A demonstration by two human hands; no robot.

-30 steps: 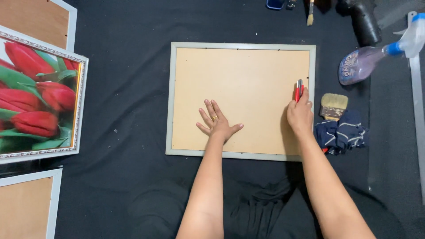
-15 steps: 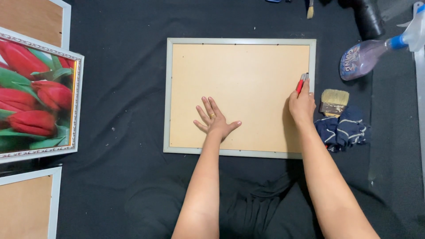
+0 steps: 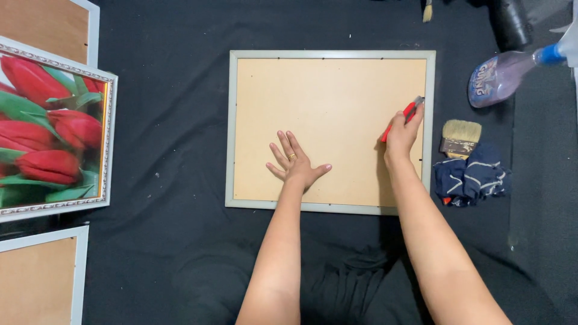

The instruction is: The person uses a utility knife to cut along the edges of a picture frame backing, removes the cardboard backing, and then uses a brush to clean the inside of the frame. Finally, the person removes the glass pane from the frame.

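Right hand (image 3: 402,133) is wrapped around a red utility knife (image 3: 404,115), blade end pointing up and sitting right by the inner edge of the frame's right rail, looks like that's where the backing meets the frame so the tip can get into that seam. Left hand (image 3: 295,164) is spread wide and flat, palm down on the tan backing board (image 3: 328,108), gold ring on one finger, holding nothing, I'd guess it's just pinning the thing so it doesn't slide on the cloth. The picture frame (image 3: 230,120) lies face down, pale grey rails, in the middle of a black cloth (image 3: 168,120)

Just right of the frame: a small paintbrush (image 3: 460,137) touching a bunched dark blue rag (image 3: 472,179), and further up a spray bottle (image 3: 503,75) lying on its side. Far left there's a framed tulip print (image 3: 51,129) face up, plus two more frames face down above and below it
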